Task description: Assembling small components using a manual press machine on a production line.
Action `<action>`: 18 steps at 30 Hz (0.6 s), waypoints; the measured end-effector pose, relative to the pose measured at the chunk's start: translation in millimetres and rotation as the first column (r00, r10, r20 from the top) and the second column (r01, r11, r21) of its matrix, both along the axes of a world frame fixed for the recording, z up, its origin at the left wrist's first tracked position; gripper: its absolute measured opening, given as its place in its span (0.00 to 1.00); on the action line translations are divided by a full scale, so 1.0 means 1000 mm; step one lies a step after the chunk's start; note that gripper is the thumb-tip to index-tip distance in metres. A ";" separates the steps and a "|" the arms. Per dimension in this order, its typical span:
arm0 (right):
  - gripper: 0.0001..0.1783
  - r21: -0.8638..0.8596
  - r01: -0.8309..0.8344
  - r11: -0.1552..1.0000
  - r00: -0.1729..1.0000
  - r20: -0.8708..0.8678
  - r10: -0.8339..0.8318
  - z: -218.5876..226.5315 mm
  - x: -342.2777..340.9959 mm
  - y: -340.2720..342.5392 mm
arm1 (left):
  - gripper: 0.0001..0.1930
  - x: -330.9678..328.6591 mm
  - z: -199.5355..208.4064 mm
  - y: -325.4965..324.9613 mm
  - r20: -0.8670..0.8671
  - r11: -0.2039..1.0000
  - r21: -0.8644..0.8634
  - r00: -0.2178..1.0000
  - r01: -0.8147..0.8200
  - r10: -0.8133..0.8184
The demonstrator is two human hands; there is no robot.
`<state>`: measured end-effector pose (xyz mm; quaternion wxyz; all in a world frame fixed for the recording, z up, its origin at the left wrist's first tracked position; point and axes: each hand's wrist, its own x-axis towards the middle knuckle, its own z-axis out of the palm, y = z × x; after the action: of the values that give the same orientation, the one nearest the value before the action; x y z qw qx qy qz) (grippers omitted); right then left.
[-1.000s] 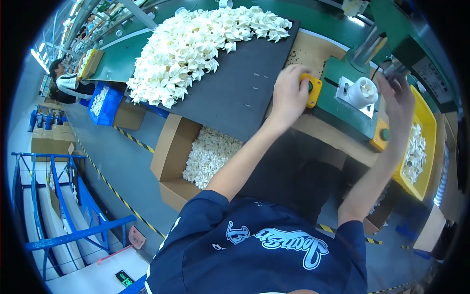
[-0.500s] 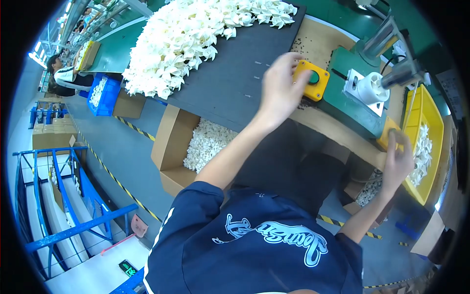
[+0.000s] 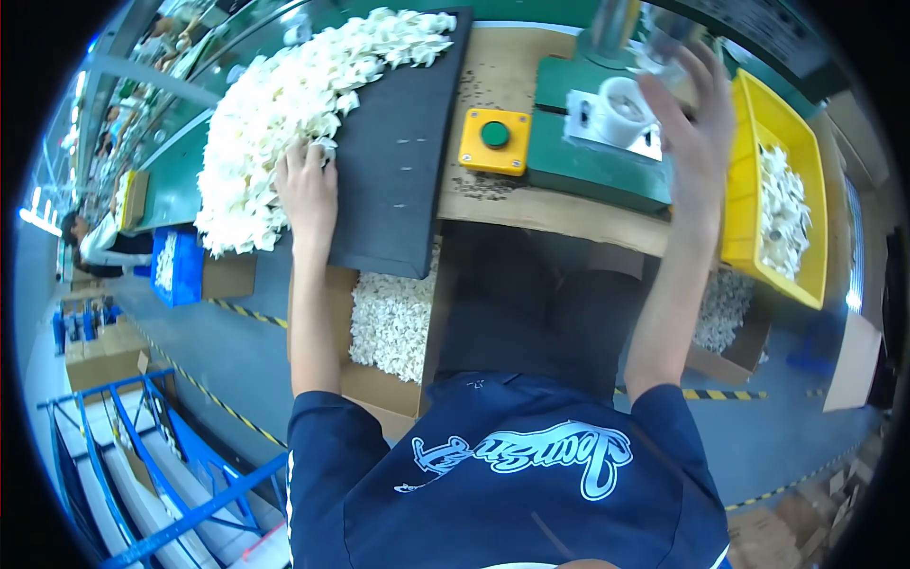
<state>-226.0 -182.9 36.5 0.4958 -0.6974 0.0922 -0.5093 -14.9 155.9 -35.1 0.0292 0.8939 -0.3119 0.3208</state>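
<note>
My left hand (image 3: 309, 185) reaches to the edge of a heap of white petal-shaped pieces (image 3: 256, 142) on a dark board (image 3: 389, 190). Its fingers are bent down onto the heap, closed on a white piece; the fingertips are partly hidden. My right hand (image 3: 700, 128) is raised beside the white round holder (image 3: 622, 112) of a green bench press (image 3: 597, 175). Its thumb and fingers are apart, with nothing seen between them, and motion blurs them a little. Between the hands sits a yellow button box (image 3: 517, 156) with a green button (image 3: 494, 135).
A yellow bin (image 3: 742, 228) of white pieces stands right of the press. Below the bench are cardboard boxes of white pieces (image 3: 393, 327). Small dark bits (image 3: 483, 187) lie around the button box. A blue crate (image 3: 189, 275) and another person (image 3: 102, 242) are at far left.
My left hand has left the yellow button box and moved left to the white heap. My right hand has come up from the right-hand yellow box to the holder. The view has turned.
</note>
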 end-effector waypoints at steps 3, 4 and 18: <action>0.24 0.003 -0.141 0.990 0.944 -0.302 0.135 0.013 -0.010 -0.021 | 0.07 0.006 -0.009 0.000 -0.067 0.998 -0.005 0.996 0.062 -0.062; 0.24 0.040 -0.233 0.972 0.874 -0.431 0.227 0.014 -0.010 -0.027 | 0.07 0.003 -0.007 0.004 -0.075 0.996 -0.026 0.993 0.089 -0.090; 0.20 0.074 0.018 0.997 0.887 -0.461 0.018 0.025 -0.025 -0.031 | 0.11 -0.110 0.060 -0.219 -0.071 0.434 -0.602 0.496 0.670 -0.865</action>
<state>-251.0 -213.6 61.1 0.4857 -0.7791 0.2266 -0.3252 -125.1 -62.8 25.3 0.4632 0.6458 -0.5846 0.1634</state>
